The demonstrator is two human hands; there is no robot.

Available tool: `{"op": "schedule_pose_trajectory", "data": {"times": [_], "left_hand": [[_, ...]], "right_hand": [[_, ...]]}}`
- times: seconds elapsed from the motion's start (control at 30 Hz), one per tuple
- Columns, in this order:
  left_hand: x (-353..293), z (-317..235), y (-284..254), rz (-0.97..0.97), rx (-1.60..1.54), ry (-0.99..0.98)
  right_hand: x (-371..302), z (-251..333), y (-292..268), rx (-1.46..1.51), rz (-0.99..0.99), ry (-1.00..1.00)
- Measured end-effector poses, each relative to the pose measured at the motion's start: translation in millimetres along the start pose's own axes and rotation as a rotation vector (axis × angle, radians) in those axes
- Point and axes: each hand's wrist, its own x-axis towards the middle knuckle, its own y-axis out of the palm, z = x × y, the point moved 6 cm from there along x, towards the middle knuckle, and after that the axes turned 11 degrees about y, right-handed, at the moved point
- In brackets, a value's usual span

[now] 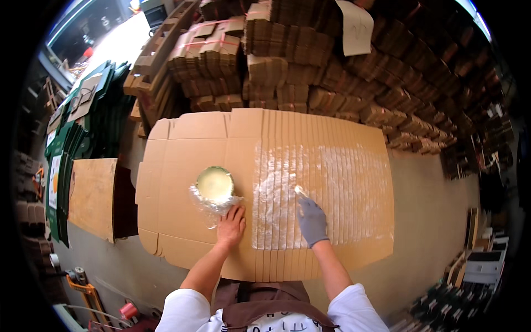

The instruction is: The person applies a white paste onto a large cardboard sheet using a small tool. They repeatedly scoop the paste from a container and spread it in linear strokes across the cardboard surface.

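A: Bottom centre, a brown apron [260, 310] and white sleeves, both forearms reaching up the frame. What's the left hand [231, 226] doing?

B: It's bare, lying open and flat on the cardboard [182, 221], fingers spread, just below the glue bowl [214, 184]. It grips nothing.

A: And the bowl?

B: Left of centre on the sheets, round, green-rimmed, full of pale paste, sitting on crumpled clear plastic [213, 207].

A: Over to the right hand [312, 221]!

B: Grey glove, closed around a small brush [300, 192], its tip touching the fanned flaps [310, 182] at mid-frame. White streaks shine across those overlapped strips, out to the right.

A: Background?

B: Bundled brown cartons [332, 66] are stacked across the top, green boxes [83, 127] sit upper left, and a loose board [94, 196] lies at the left.
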Motion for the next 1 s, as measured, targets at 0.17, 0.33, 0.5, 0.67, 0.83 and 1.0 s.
{"op": "schedule_pose_trajectory", "data": {"times": [0.17,0.33,0.5,0.67,0.83,1.0], "left_hand": [[6.2,-10.6,0.5,0.038,-0.037,-0.011],[3.3,-7.9,7.1,0.072,-0.035,-0.035],[-0.4,-0.7,4.8,0.147,-0.080,-0.076],[5.1,-0.3,3.3,0.169,-0.078,-0.076],[-0.3,4.7,1.1,0.145,-0.070,-0.027],[1.0,3.7,-3.1,0.103,-0.080,-0.001]], "right_hand": [[5.6,26.4,15.3,-0.136,0.069,-0.229],[80.2,-49.0,-31.8,-0.081,-0.156,-0.008],[54.4,58.0,19.8,-0.075,-0.023,-0.410],[126.7,-29.9,-4.4,-0.074,-0.050,0.048],[85.2,117.0,-44.5,0.161,0.011,-0.299],[44.2,202.6,-1.5,0.147,0.238,-0.652]]}}
